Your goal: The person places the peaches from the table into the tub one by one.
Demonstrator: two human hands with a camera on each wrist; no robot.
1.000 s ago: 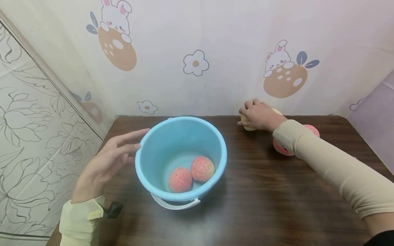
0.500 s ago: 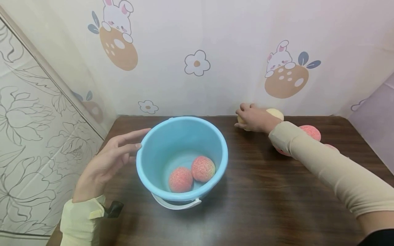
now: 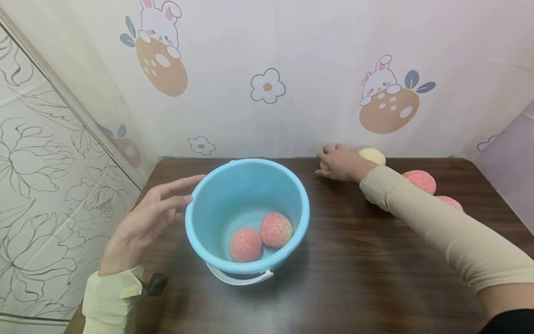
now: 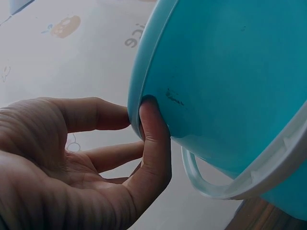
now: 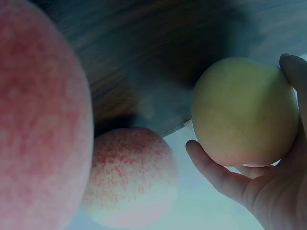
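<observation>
A light blue bucket stands on the dark wooden table, with two pink peaches lying inside against its near right wall. My left hand is at the bucket's left rim; in the left wrist view, thumb and a finger pinch the rim. At the table's back edge my right hand grips a pale yellow peach, mostly covered by the fingers in the head view. The right wrist view shows thumb and fingers round it. Right behind this hand sits another pale peach.
Further pink peaches lie by the right forearm, one partly behind the sleeve. The bucket's white handle hangs down at the near side. A patterned wall borders the table at the back.
My right hand has shifted left and slightly nearer with the peach, uncovering more of the pale peach and the pink peaches. The left hand and bucket stay in place.
</observation>
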